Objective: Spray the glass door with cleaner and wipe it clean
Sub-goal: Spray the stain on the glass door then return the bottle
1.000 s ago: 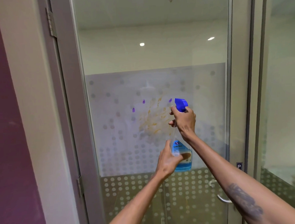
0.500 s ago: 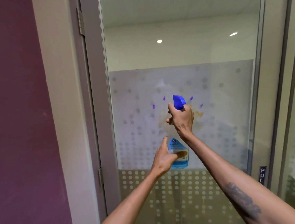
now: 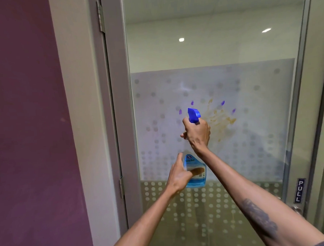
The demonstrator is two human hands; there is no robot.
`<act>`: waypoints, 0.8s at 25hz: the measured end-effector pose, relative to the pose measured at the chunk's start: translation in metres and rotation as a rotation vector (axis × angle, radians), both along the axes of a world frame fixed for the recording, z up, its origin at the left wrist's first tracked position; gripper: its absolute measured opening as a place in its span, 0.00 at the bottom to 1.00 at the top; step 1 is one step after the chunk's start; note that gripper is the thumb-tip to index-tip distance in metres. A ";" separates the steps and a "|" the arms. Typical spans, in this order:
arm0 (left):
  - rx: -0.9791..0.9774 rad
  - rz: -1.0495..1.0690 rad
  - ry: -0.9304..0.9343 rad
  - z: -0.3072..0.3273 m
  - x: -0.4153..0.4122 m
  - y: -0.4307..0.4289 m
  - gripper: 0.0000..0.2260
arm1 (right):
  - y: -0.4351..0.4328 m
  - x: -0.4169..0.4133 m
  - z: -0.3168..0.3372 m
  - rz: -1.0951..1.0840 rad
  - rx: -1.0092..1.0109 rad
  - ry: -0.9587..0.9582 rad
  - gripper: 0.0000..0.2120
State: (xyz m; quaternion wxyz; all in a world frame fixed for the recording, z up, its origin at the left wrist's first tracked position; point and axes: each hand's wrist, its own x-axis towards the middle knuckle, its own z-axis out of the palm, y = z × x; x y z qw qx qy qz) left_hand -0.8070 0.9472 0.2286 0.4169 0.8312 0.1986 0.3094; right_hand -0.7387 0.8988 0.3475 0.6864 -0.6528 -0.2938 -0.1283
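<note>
Head view: a frosted, dotted glass door (image 3: 251, 156), smeared with an orange stain (image 3: 221, 121) and purple dabs, stands beside a purple wall (image 3: 27, 128). The right hand (image 3: 197, 134) curls its fingers round the neck of the blue-triggered clear spray bottle (image 3: 193, 165) in front of the glass. The left hand (image 3: 178, 176) grips the bottle's base.

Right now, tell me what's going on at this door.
A person holds a spray bottle up in front of the glass door. The right hand grips the neck under the blue trigger head, and the left hand holds the bottle's body. A yellow-brown smear and a few purple spots mark the frosted panel beside the nozzle. No cloth is in view, so wiping has not started.
</note>
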 end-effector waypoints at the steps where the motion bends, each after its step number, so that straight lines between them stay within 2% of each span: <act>1: -0.001 -0.010 0.009 -0.001 -0.001 0.002 0.25 | 0.001 0.000 -0.002 -0.003 0.003 0.005 0.14; 3: -0.003 -0.034 0.013 -0.004 0.000 0.003 0.25 | 0.000 0.000 -0.004 -0.001 0.010 0.014 0.15; 9: -0.013 -0.108 0.012 -0.002 0.024 -0.016 0.20 | -0.028 0.017 -0.001 -0.070 0.040 0.028 0.15; 15: -0.026 -0.213 -0.016 0.010 0.059 -0.056 0.22 | -0.074 0.047 0.011 -0.172 0.094 0.067 0.11; 18: -0.016 -0.243 -0.022 0.011 0.070 -0.071 0.25 | -0.088 0.059 0.011 -0.210 0.103 0.082 0.14; 20: -0.006 -0.252 -0.022 0.013 0.074 -0.079 0.22 | -0.095 0.067 0.009 -0.243 0.112 0.077 0.18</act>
